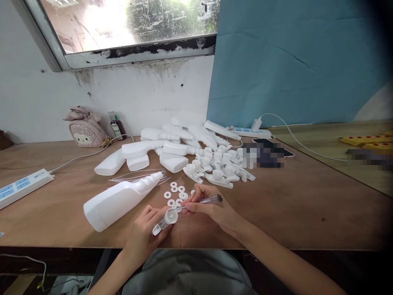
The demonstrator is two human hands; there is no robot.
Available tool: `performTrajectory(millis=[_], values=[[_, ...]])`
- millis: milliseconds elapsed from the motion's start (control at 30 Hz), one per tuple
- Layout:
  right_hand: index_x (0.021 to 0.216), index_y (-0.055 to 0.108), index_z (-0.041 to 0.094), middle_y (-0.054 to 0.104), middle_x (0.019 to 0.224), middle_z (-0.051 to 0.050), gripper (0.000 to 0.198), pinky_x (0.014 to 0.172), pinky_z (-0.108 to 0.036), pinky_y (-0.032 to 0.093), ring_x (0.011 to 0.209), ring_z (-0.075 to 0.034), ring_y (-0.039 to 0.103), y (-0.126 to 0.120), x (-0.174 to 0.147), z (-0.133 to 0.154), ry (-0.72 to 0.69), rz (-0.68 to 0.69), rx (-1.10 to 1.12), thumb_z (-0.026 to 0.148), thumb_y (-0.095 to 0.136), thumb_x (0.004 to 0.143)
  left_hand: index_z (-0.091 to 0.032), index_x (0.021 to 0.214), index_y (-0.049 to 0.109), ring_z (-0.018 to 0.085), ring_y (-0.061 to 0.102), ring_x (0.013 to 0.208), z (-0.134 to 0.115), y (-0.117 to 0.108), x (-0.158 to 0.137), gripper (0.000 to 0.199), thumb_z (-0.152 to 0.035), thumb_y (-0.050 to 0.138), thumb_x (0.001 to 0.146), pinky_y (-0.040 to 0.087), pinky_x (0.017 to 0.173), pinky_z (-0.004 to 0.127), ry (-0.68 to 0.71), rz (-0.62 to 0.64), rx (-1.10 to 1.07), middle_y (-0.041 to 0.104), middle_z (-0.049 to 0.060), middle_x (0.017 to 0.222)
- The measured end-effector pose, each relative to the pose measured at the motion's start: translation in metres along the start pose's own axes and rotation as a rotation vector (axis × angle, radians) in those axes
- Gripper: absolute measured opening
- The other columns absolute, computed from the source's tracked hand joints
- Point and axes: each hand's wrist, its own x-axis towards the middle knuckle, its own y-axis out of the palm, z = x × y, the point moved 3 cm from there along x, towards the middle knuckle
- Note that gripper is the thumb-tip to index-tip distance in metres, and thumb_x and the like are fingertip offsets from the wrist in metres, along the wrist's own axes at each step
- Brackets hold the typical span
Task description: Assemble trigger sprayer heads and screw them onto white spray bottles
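A white plastic trigger spray head [167,220] is gripped in my left hand [146,229], its round collar facing up toward me. My right hand [216,207] pinches a screwdriver [210,200] with a clear handle and dark end; its thin metal shaft reaches to the collar's rim. Whether the tip touches inside the collar is too small to tell. Just beyond the hands lie several flat white ring washers [171,202], partly covered by my right fingers. A white spray bottle [115,205] without a head lies on its side left of my left hand.
More white bottles [143,147] and a heap of spray heads [219,166] lie on the brown table [291,213]. Thin clear tubes [123,178] lie behind the near bottle. Farther out are power strips [27,186], a pink bag [87,131], a small dark bottle [116,125] and a phone [288,153].
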Motion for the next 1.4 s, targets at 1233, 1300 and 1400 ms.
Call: performTrajectory(millis=[1233,1300,1400], values=[[0.062,0.049,0.017,0.066,0.075,-0.003,0.023,0.063,-0.026,0.045,0.072,-0.015,0.061,-0.001,-0.007,0.003,-0.23,0.073,-0.34,0.027,0.066,0.074,-0.021,0.117,0.053,0.017,0.051,0.084,0.002,0.0,-0.001,0.033,-0.02,0.051,0.085,0.049,0.072,0.029,-0.025,0.04,-0.021,0.063,0.006,0.102],[0.062,0.049,0.017,0.065,0.075,-0.002,0.024,0.063,-0.026,0.045,0.071,-0.015,0.06,-0.002,-0.007,0.002,-0.223,0.075,-0.346,0.029,0.065,0.075,-0.021,0.119,0.052,0.018,0.051,0.086,0.003,0.0,-0.001,0.034,-0.02,0.05,0.085,0.049,0.073,0.029,-0.03,0.057,-0.019,0.062,0.006,0.103],[0.059,0.046,0.017,0.064,0.067,-0.001,0.028,0.062,-0.026,0.045,0.068,-0.015,0.061,-0.004,-0.004,0.003,-0.186,0.053,-0.28,0.029,0.067,0.072,-0.022,0.12,0.051,0.018,0.05,0.086,0.003,0.0,-0.002,0.036,-0.021,0.05,0.085,0.048,0.073,0.03,-0.017,0.083,-0.011,0.062,0.006,0.104]])
